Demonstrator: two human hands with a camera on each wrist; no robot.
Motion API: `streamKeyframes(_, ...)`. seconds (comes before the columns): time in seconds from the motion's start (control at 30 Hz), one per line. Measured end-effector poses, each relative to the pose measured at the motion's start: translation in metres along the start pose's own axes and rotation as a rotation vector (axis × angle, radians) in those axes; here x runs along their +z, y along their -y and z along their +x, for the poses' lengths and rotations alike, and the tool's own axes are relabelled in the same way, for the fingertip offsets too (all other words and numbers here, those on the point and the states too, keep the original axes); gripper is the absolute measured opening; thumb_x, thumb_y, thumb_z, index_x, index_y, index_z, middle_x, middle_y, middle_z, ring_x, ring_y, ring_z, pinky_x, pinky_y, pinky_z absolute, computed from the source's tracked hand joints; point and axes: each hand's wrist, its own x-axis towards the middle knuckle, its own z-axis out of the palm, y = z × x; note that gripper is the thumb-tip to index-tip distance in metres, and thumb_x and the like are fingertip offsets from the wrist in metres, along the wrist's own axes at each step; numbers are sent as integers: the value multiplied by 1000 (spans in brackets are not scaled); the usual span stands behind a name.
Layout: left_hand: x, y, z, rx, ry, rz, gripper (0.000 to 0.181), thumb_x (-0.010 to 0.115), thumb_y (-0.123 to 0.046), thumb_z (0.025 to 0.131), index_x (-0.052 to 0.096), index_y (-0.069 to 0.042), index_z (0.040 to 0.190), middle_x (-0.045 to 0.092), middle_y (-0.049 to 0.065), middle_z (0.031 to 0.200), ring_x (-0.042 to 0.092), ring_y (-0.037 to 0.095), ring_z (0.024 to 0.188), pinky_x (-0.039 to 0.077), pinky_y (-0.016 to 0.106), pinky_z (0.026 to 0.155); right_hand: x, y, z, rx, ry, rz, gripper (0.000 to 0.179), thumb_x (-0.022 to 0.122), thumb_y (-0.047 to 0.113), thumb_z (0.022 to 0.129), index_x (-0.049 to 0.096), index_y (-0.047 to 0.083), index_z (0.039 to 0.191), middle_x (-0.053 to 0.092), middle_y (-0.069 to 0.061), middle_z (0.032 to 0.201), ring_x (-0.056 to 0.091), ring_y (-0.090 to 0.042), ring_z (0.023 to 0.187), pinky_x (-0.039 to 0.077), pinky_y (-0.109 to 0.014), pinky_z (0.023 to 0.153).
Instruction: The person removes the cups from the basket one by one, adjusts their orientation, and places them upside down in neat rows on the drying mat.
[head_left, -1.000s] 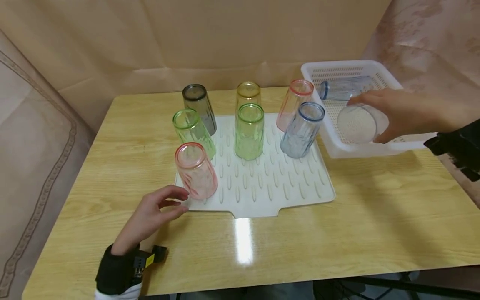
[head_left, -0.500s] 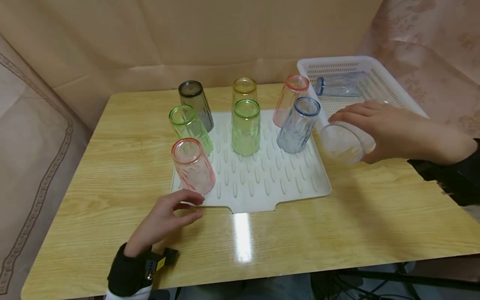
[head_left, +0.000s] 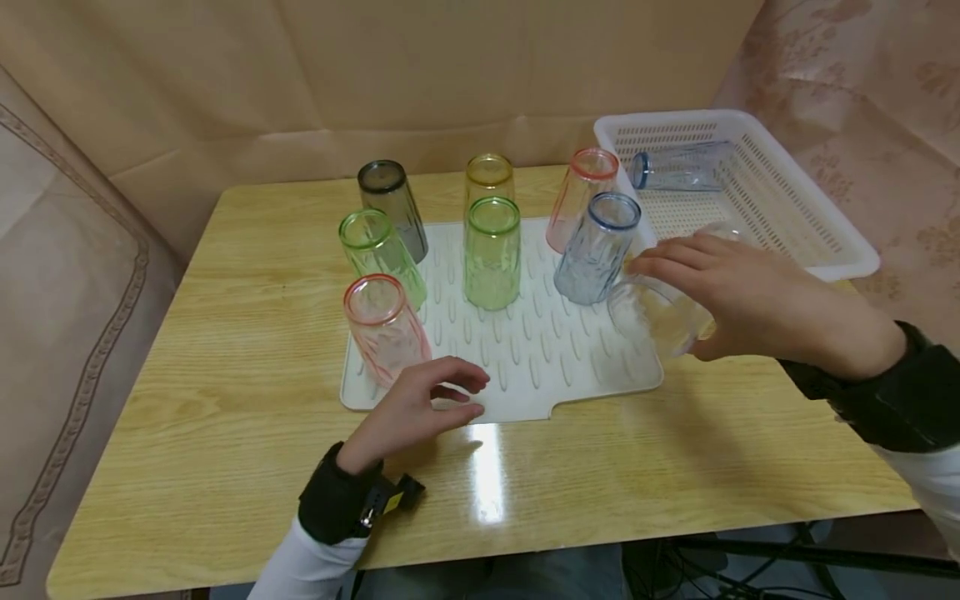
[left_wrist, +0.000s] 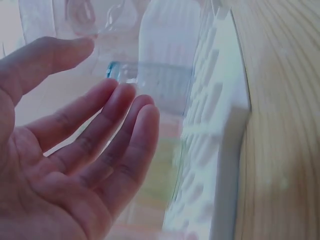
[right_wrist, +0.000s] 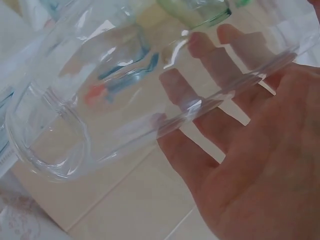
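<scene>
My right hand (head_left: 757,300) grips a clear drinking glass (head_left: 652,317), held tilted over the right edge of a white drying mat (head_left: 525,358). In the right wrist view the fingers show through the glass wall. My left hand (head_left: 420,404) holds nothing; its fingers are loosely bent over the mat's front edge, just right of a pink glass (head_left: 386,329). Upside down on the mat stand a blue glass (head_left: 597,250), a red-rimmed glass (head_left: 583,200), a green glass (head_left: 492,254), an amber glass (head_left: 489,179), another green glass (head_left: 382,258) and a dark grey glass (head_left: 393,208).
A white perforated basket (head_left: 840,242) stands at the back right, with a bluish glass (head_left: 686,167) lying on its side in it. The wooden table (head_left: 225,467) reaches out in front and to the left. A beige cloth (head_left: 375,75) hangs behind.
My right hand has brought the clear glass out of the basket, leftward and nearer, to the mat's right edge. My left hand has moved right along the mat's front edge, away from the pink glass.
</scene>
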Motion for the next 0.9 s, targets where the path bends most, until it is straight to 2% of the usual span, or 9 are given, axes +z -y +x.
streamKeyframes(0.17, 9, 0, 23, -23, 24, -37, 28, 68, -9, 90, 63, 2, 116, 64, 16, 109, 62, 25, 100, 53, 33, 84, 7, 11, 2, -41, 6, 0, 106, 97, 18, 46, 46, 8, 138, 50, -16, 136, 42, -38, 126, 29, -56, 106)
streamKeyframes(0.3, 11, -1, 42, -51, 6, -37, 23, 63, -8, 93, 64, 3, 114, 65, 17, 110, 62, 17, 98, 52, 30, 83, 13, 22, 5, -111, 14, -10, 104, 96, 19, 48, 46, 6, 139, 49, -16, 138, 40, -36, 129, 24, -53, 109)
streamKeyframes(0.37, 11, 0, 51, -68, -1, -51, 22, 61, -7, 95, 64, 4, 113, 65, 17, 110, 63, 18, 97, 52, 32, 82, 15, 30, 8, -136, 29, -25, 104, 96, 21, 49, 46, 7, 139, 48, -14, 140, 39, -35, 131, 23, -51, 111)
streamKeyframes(0.47, 10, 0, 64, -99, 6, -129, 23, 57, -7, 97, 62, 7, 115, 64, 22, 111, 63, 29, 98, 52, 38, 85, 20, 42, 11, -183, 45, -48, 106, 96, 23, 48, 46, 7, 139, 47, -12, 140, 38, -35, 132, 23, -50, 111)
streamKeyframes(0.6, 11, 0, 77, -158, 5, -282, 25, 53, -6, 99, 58, 11, 117, 61, 25, 111, 61, 40, 102, 52, 41, 87, 25, 58, 16, -246, 83, -82, 107, 97, 25, 48, 44, 9, 140, 45, -9, 141, 37, -32, 133, 24, -49, 111)
streamKeyframes(0.7, 13, 1, 84, -185, -7, -350, 24, 52, -4, 99, 58, 11, 116, 62, 22, 109, 62, 37, 102, 52, 36, 87, 29, 69, 19, -282, 123, -102, 105, 96, 25, 51, 43, 10, 140, 46, -8, 141, 36, -32, 134, 24, -48, 111)
streamKeyframes(0.9, 16, 4, 97, -240, 2, -422, 26, 49, -10, 102, 58, 7, 119, 64, 18, 109, 64, 27, 98, 52, 34, 87, 37, 86, 25, -327, 158, -104, 94, 92, 10, 56, 46, 13, 138, 49, -5, 139, 38, -29, 134, 24, -46, 112)
